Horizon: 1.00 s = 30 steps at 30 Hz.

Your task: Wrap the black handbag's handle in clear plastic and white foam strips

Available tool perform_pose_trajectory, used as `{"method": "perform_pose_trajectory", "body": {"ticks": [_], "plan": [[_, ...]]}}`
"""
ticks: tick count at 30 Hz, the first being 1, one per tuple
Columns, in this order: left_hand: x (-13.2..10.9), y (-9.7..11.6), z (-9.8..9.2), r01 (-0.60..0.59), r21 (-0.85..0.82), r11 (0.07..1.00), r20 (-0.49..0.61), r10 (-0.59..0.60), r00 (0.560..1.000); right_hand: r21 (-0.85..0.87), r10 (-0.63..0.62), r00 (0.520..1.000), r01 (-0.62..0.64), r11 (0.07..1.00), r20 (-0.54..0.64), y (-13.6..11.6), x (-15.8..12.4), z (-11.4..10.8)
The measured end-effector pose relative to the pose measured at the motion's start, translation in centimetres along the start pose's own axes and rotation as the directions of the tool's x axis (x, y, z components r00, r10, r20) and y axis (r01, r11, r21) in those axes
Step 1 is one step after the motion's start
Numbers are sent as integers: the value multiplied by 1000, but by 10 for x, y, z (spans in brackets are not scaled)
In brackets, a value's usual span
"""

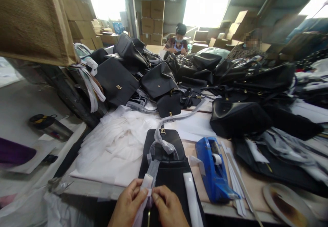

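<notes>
A black bag (170, 175) lies in front of me, its flap turned toward the far side with a gold clasp (163, 131) on it. Over the bag runs a strap wrapped in clear and white film (164, 145). My left hand (132, 201) pinches the wrapped strap near the bag's lower end. Close against it, the thumb and fingertips of my right hand (167, 204) press together at a white band around the wrap; the thin piece between them is hard to make out. A second white-wrapped strap (190, 198) rests along the bag's right side.
A blue tape dispenser (212, 172) stands right of the bag, beside white strips (234, 182) and a round stained dish (289, 203). White tissue sheets (115, 138) are spread at left. Black bags (156, 80) are heaped behind. Two people (176, 44) sit across the table.
</notes>
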State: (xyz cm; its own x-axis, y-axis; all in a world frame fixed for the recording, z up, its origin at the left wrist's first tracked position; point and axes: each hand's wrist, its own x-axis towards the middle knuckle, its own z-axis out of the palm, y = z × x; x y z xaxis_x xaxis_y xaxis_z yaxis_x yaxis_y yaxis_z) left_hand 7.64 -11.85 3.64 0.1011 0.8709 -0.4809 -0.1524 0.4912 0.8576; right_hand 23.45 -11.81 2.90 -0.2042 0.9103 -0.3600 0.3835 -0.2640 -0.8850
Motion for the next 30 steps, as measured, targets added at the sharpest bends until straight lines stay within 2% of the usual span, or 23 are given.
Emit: {"method": "perform_pose_trajectory", "body": {"ticks": [3, 6, 11, 15, 18, 22, 24, 28, 30], "plan": [[0, 0, 1, -45, 179, 983, 12, 43, 999, -22, -62, 998, 62, 998, 5, 8, -2, -4], [-2, 4, 6, -77, 308, 948, -34, 92, 995, -27, -105, 994, 105, 994, -14, 10, -6, -9], [-10, 13, 14, -87, 380, 921, -77, 125, 989, 40, -65, 998, 64, 997, 18, 3, -12, -14], [-15, 19, 16, -95, 449, 889, -82, 147, 986, 117, -45, 999, 45, 992, -6, -1, -11, -6], [-18, 20, 16, -113, 576, 810, -88, 198, 976, 192, -1, 1000, 5, 981, -21, 0, -8, 1], [-18, 19, 18, -152, 711, 687, -66, 280, 958, 248, 34, 999, -39, 968, 24, 8, -6, -1], [-16, 18, 16, -169, 682, 711, -43, 270, 962, 250, 56, 998, -60, 966, 25, 16, -6, -7], [-16, 18, 3, -159, 409, 898, 39, 157, 987, 270, 131, 989, -145, 952, 69, 35, -10, -22], [-18, 16, -7, -132, 315, 940, 5, 137, 991, 280, 151, 981, -180, 943, 124, 41, -12, -23]]}}
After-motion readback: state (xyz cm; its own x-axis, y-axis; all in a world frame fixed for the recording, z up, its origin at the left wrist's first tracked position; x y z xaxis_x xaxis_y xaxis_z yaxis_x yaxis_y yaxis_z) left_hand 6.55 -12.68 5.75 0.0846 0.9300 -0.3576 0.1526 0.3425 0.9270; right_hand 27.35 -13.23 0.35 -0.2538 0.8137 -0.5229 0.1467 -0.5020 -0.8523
